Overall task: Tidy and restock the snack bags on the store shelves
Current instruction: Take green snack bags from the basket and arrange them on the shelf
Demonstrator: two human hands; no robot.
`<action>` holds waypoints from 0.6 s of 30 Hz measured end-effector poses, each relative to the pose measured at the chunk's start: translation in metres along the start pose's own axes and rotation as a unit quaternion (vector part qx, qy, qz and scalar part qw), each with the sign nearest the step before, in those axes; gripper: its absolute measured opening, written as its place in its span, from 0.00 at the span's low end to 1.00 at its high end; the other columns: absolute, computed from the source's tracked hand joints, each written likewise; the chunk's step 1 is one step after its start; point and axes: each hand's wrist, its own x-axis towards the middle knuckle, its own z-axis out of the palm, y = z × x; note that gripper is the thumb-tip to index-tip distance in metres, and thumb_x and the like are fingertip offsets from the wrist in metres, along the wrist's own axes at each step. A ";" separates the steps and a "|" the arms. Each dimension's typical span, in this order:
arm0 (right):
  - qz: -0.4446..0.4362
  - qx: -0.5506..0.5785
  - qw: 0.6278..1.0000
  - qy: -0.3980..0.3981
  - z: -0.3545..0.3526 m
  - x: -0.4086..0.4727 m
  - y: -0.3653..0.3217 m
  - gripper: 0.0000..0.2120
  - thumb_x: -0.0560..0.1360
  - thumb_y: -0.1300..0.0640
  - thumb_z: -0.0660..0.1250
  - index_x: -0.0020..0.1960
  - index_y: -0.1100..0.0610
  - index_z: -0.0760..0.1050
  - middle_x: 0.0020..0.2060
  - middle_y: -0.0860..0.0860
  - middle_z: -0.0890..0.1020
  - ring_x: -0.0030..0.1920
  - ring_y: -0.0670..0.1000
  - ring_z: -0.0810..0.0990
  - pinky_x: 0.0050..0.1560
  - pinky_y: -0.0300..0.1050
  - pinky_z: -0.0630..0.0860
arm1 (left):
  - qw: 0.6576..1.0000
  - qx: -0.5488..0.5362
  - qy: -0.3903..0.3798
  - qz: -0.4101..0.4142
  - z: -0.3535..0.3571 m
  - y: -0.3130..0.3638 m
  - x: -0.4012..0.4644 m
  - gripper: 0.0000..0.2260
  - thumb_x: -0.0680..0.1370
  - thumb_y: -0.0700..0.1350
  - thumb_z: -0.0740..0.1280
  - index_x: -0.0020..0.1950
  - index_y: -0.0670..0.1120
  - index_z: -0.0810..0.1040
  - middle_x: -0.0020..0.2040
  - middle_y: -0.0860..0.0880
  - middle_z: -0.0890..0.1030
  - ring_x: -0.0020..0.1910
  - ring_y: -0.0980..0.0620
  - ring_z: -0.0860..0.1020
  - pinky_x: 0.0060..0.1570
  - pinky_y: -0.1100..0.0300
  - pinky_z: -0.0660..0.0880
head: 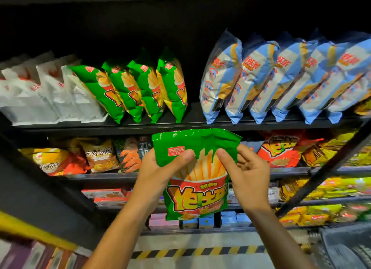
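Note:
A green snack bag (197, 190) printed with fries hangs upright in front of the shelves, just below the top shelf's edge (124, 128). My left hand (160, 168) grips its left side, thumb on the front. My right hand (243, 168) pinches its right side the same way. On the top shelf stands a leaning row of several matching green bags (138, 92). A gap lies between that row and the blue-and-white bags (261, 84) to the right.
White bags (40, 94) fill the top shelf's left end. Lower shelves hold orange, red (281, 150) and yellow bags plus small boxes (200, 221). A slanted black frame bar (325, 168) crosses at right. A dark basket (347, 248) sits at the bottom right, beside hazard-striped floor tape (200, 251).

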 end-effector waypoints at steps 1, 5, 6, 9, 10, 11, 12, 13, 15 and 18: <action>-0.010 -0.019 1.000 -0.004 -0.002 -0.003 0.002 0.04 0.76 0.56 0.72 0.45 0.57 0.83 0.35 0.52 0.84 0.35 0.50 0.80 0.38 0.48 0.79 | 1.000 0.006 -0.001 0.006 0.001 0.003 0.000 0.10 0.71 0.48 0.81 0.51 0.52 0.87 0.51 0.47 0.88 0.52 0.46 0.86 0.52 0.53 0.80; -0.016 -0.046 0.998 -0.037 -0.014 -0.014 0.005 0.15 0.78 0.50 0.73 0.48 0.63 0.82 0.42 0.56 0.86 0.45 0.60 0.85 0.43 0.61 0.81 | 0.999 0.018 -0.027 0.037 -0.001 0.011 -0.005 0.08 0.73 0.39 0.77 0.49 0.38 0.85 0.45 0.42 0.87 0.46 0.46 0.86 0.46 0.57 0.80; -0.012 -0.046 0.998 -0.044 -0.016 -0.015 0.003 0.12 0.78 0.51 0.73 0.49 0.60 0.83 0.44 0.54 0.87 0.46 0.58 0.86 0.46 0.61 0.82 | 0.999 0.012 -0.028 0.036 -0.001 0.011 -0.007 0.08 0.73 0.39 0.76 0.49 0.37 0.84 0.45 0.42 0.87 0.45 0.46 0.86 0.45 0.57 0.80; 0.001 -0.046 0.995 -0.084 -0.022 -0.013 -0.006 0.05 0.77 0.56 0.72 0.52 0.52 0.83 0.47 0.46 0.88 0.50 0.49 0.87 0.50 0.54 0.83 | 0.999 -0.020 -0.012 0.034 0.003 0.010 -0.011 0.06 0.73 0.42 0.74 0.46 0.41 0.86 0.43 0.42 0.87 0.43 0.46 0.85 0.44 0.58 0.80; 0.006 -0.046 0.994 -0.099 -0.024 -0.012 -0.008 0.06 0.76 0.56 0.72 0.53 0.51 0.83 0.48 0.45 0.88 0.51 0.48 0.87 0.52 0.53 0.83 | 0.999 -0.026 0.000 0.033 0.005 0.011 -0.012 0.05 0.72 0.43 0.74 0.45 0.42 0.87 0.42 0.42 0.87 0.42 0.47 0.85 0.43 0.58 0.80; 0.007 -0.042 0.993 -0.109 -0.025 -0.011 -0.009 0.06 0.77 0.55 0.73 0.54 0.50 0.83 0.49 0.45 0.88 0.53 0.47 0.87 0.54 0.52 0.83 | 0.999 -0.028 0.010 0.034 0.007 0.012 -0.012 0.05 0.72 0.42 0.74 0.44 0.41 0.87 0.42 0.42 0.87 0.42 0.47 0.85 0.42 0.59 0.81; 0.007 -0.033 0.992 -0.119 -0.026 -0.009 -0.012 0.07 0.78 0.54 0.74 0.56 0.49 0.82 0.51 0.44 0.88 0.54 0.47 0.86 0.55 0.50 0.83 | 0.999 -0.024 0.017 0.037 0.007 0.012 -0.012 0.05 0.72 0.42 0.74 0.44 0.41 0.87 0.41 0.42 0.87 0.41 0.48 0.85 0.42 0.59 0.81; 0.005 -0.024 0.992 -0.121 -0.026 -0.007 -0.016 0.09 0.77 0.51 0.74 0.57 0.49 0.82 0.53 0.44 0.87 0.56 0.48 0.86 0.56 0.49 0.82 | 0.999 -0.019 0.017 0.040 0.007 0.011 -0.012 0.04 0.73 0.41 0.74 0.44 0.41 0.87 0.41 0.43 0.87 0.41 0.48 0.86 0.42 0.59 0.80; 0.001 0.000 0.993 -0.119 -0.026 -0.002 -0.024 0.13 0.75 0.48 0.75 0.58 0.49 0.82 0.54 0.46 0.87 0.58 0.51 0.85 0.56 0.49 0.82 | 0.999 0.001 0.002 0.048 0.007 0.010 -0.012 0.04 0.73 0.41 0.74 0.44 0.42 0.88 0.41 0.43 0.87 0.41 0.48 0.86 0.42 0.58 0.80; -0.027 0.005 0.993 -0.116 -0.023 0.004 -0.030 0.05 0.75 0.55 0.75 0.50 0.51 0.84 0.46 0.43 0.88 0.50 0.47 0.87 0.50 0.40 0.82 | 0.998 0.021 -0.014 0.055 0.007 0.009 -0.013 0.05 0.73 0.42 0.74 0.45 0.42 0.87 0.41 0.42 0.87 0.41 0.46 0.86 0.43 0.55 0.81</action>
